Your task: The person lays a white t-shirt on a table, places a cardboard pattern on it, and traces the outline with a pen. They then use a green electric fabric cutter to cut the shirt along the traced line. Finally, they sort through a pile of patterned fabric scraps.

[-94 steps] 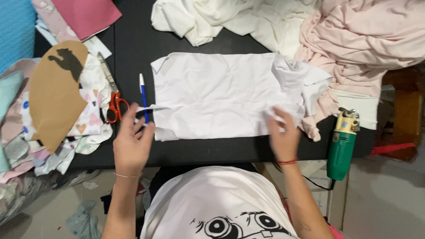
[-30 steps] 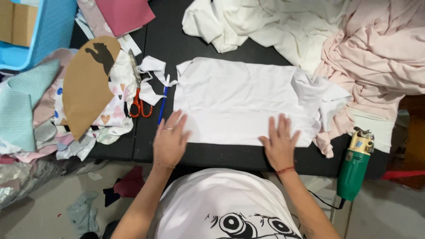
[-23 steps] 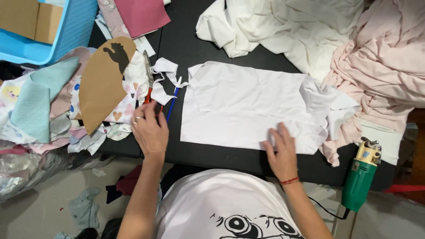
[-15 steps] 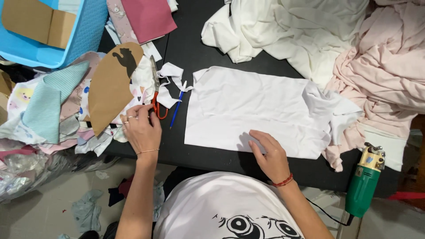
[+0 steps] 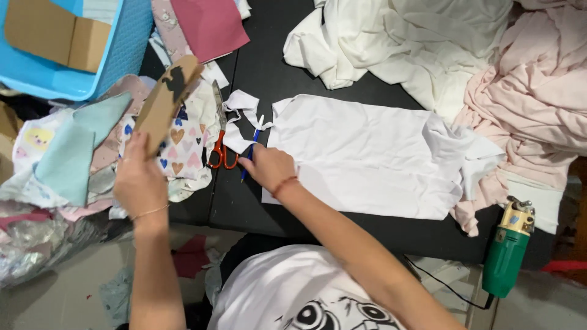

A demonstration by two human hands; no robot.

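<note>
Left hand point(image 5: 139, 180) is raised at the table's left edge, fingers wrapped around the lower end of a brown cardboard pattern piece point(image 5: 164, 98). The piece stands tilted, long axis running up and to the right, its top over the heart-print fabric scraps point(image 5: 183, 143).

Right hand point(image 5: 269, 166) reaches across the body to the left edge of the flat white fabric panel point(image 5: 361, 156) on the black table point(image 5: 257, 67). Fingers are curled down at a blue pen point(image 5: 251, 148), which lies just left of the panel, long axis roughly away from the person. Cannot tell whether they are pinching the pen or only touching it.

Orange-handled scissors point(image 5: 220, 153) lie just left of the pen, blades pointing away, closer to the right hand than to the left. The cardboard is well left of the panel and clear of it.

A green electric cutter point(image 5: 507, 250) sits at the near right table edge, far from both hands.
</note>
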